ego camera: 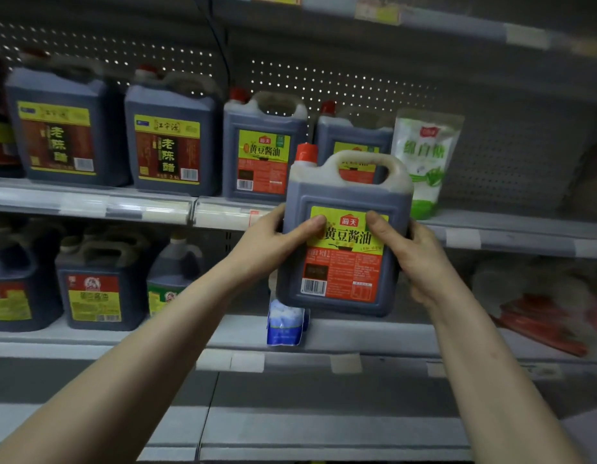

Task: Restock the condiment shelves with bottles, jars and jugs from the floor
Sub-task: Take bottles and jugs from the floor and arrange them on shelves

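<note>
I hold a dark soy sauce jug (344, 262) with a red cap and a yellow-and-red label upright in front of the shelves. My left hand (280, 236) grips its left side, thumb across the label. My right hand (414, 249) grips its right side, thumb on the label's top. The jug hangs in the air just before the middle shelf edge (223, 212). Behind it on that shelf stand two matching soy sauce jugs (263, 149), the right one partly hidden.
Two large vinegar jugs (169, 139) stand at the left of the middle shelf, and a white-green sugar bag (424, 162) at the right. The lower shelf (357, 333) holds several dark jugs (99, 283) at left, a blue-white packet (285, 324) and blurred red packages (541, 316).
</note>
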